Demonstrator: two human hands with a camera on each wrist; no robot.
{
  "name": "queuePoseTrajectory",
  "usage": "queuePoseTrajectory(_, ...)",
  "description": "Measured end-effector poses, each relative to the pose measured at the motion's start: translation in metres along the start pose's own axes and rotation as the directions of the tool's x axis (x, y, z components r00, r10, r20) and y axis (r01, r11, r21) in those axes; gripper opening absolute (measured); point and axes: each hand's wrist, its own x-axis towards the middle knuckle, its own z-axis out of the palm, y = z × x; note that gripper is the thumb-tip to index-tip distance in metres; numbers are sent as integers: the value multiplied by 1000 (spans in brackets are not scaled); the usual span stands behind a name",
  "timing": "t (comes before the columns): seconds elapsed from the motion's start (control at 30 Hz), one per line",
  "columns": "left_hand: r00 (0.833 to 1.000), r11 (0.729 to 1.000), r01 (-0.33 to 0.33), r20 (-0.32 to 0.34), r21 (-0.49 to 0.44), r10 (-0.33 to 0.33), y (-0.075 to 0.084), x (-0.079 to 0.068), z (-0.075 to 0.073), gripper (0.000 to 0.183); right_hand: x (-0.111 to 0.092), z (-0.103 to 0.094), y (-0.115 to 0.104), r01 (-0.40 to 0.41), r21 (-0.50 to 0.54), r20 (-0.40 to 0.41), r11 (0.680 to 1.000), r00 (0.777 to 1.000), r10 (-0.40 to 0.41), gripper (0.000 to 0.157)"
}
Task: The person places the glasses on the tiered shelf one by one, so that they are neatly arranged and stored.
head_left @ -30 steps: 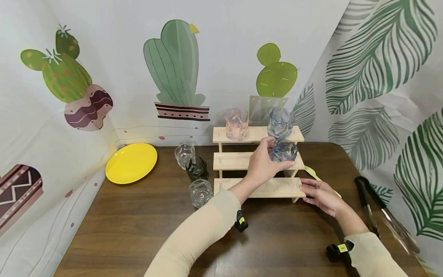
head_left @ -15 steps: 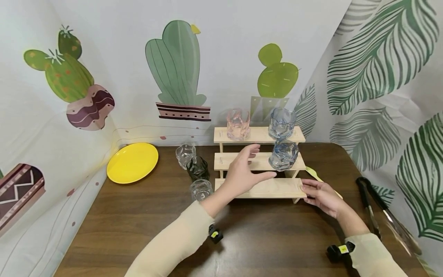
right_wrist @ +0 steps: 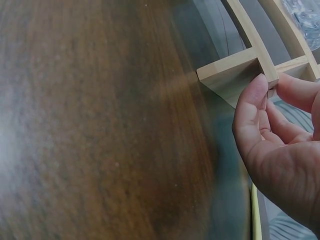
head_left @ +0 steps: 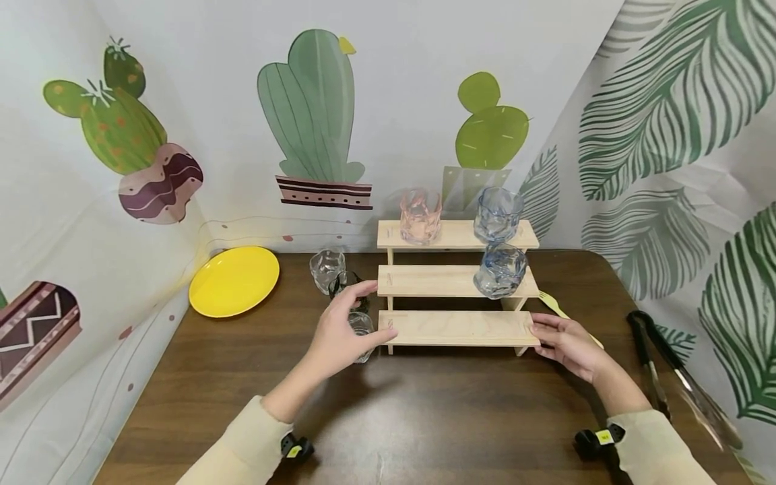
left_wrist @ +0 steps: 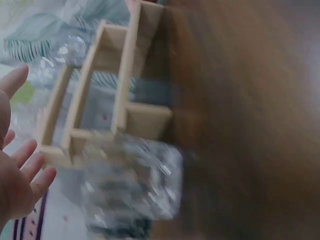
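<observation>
A three-step wooden display rack [head_left: 457,325] stands on the table. My right hand [head_left: 564,343] pinches the right end of its lowest shelf between thumb and fingers, as the right wrist view shows close up. My left hand [head_left: 347,331], fingers and thumb spread, is by the rack's left end, overlapping a clear glass [left_wrist: 162,182] and a dark glass in the head view. Another clear glass [head_left: 328,269] stands behind them. On the top shelf are a pink glass [head_left: 421,219] and a blue glass [head_left: 498,217]. A second blue glass [head_left: 500,272] sits at the right of the middle shelf.
A yellow plate [head_left: 234,281] lies at the back left of the table [head_left: 436,417]. Right of the rack are a yellow-green fork [head_left: 553,304] and tongs with black handles [head_left: 661,357]. A patterned cloth [head_left: 400,81] hangs behind.
My left hand has let go of the blue glass on the middle shelf and moved left and down toward the loose glasses. My right hand has kept its hold on the lowest shelf.
</observation>
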Motion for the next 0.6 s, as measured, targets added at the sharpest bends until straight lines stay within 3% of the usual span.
queuePoseTrajectory(0.3, 992, 991, 126, 11, 47, -127, -33, -35, -19, 93, 0, -2, 0, 8, 25, 9, 1000, 1000, -8, 60)
queuePoseTrajectory(0.6, 981, 984, 178, 72, 10, -178, -54, -48, -17, 103, 0, -1, -1, -7, 12, 19, 1000, 1000, 7, 63)
